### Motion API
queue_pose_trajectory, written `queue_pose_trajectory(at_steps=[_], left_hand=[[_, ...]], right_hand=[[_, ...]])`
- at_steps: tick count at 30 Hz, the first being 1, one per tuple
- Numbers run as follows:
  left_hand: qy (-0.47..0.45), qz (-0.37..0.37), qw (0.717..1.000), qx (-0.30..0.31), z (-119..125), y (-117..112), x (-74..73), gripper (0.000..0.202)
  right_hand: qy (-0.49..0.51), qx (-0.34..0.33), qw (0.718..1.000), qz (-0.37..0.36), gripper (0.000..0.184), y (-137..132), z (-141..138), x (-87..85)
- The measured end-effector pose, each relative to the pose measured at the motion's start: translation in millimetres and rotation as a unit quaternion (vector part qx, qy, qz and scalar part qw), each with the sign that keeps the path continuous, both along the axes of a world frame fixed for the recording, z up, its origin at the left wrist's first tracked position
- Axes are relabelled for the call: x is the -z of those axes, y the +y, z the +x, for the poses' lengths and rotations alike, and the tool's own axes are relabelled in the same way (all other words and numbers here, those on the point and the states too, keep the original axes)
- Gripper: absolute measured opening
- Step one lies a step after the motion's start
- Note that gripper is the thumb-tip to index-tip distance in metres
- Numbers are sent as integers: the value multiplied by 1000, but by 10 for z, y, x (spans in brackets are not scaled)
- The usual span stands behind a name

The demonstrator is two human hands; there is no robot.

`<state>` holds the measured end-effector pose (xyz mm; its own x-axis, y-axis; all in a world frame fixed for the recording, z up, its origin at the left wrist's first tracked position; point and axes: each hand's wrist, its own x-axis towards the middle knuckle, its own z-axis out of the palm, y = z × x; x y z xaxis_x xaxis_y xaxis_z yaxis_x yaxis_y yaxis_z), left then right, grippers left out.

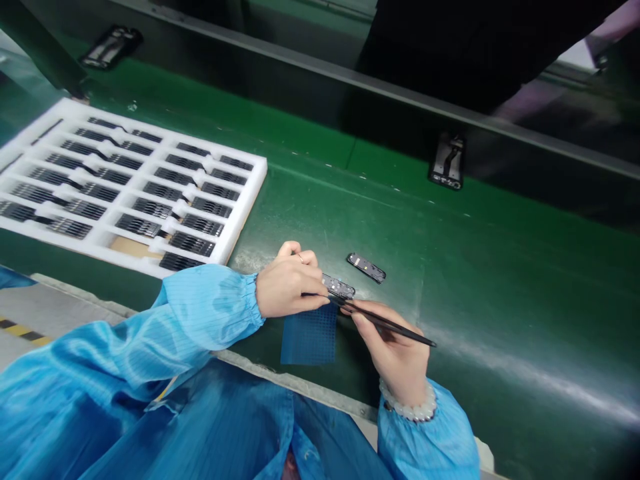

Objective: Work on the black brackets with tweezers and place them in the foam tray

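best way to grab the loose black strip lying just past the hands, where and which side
Likely by its two long edges near mid-length, from above and the right: the loose black strip is slim and lies flat on the green surface, with the left hand on its left.

Workshop, electronics-assembly type. Evidence: green tabletop (525, 280); white foam tray (257, 172) toward left, compartments holding like dark flat parts (193, 244); small electronic modules (341, 287) near front edge; blue work smock (215, 303), elasticated cuffs; yellow-black floor marking (21, 331) beyond front edge, left.
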<state>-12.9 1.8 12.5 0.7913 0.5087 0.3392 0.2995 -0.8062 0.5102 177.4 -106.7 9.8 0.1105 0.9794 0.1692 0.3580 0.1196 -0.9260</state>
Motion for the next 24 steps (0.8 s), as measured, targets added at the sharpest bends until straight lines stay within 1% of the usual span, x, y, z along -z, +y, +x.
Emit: queue_pose_trajectory(at_steps=[4, 10, 15, 19, 24], left_hand=[[5, -3, 1000, 0, -5, -3, -5, 18], [17, -11, 1000, 0, -9, -2, -10, 19], [16, -12, 1000, -2, -10, 0, -11, 21], [19, -19, 1000, -5, -9, -2, -11, 21], [25, -20, 999, -2, -11, -5, -15, 21]], right_hand=[[-8, -4, 1000, 3, 24, 1, 0, -5], [-32, -7, 999, 26, 23, -2, 0, -18], [-7, -3, 1000, 2, 22, -20, 6, -2], [25, 15, 999, -16, 21, -26, 5, 10], [26, 10, 999, -30, 22, -18, 0, 12]])
